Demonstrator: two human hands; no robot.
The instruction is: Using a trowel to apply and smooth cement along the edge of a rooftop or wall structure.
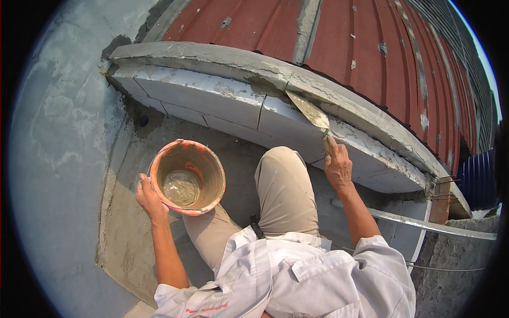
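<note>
My left hand (151,199) grips the rim of an orange bucket (220,185) from its left side. Wet grey mortar (182,187) lies in the bottom, and more is smeared up the inner wall. The bucket is tilted toward me above my left thigh. In my right hand (338,163) is the handle of a trowel (309,110). Its mortar-coated blade lies against the joint where the white block wall (212,98) meets the concrete ledge (212,53). A wet patch of mortar (262,85) shows on the ledge left of the blade.
Red corrugated roofing (339,42) spreads beyond the ledge. A plastered grey wall (63,132) rises at the left. At the right are a dark blue ribbed cylinder (477,175), thin rods (442,197) sticking out, and a long pale strip (419,221). A dark round hole (143,121) is near the corner.
</note>
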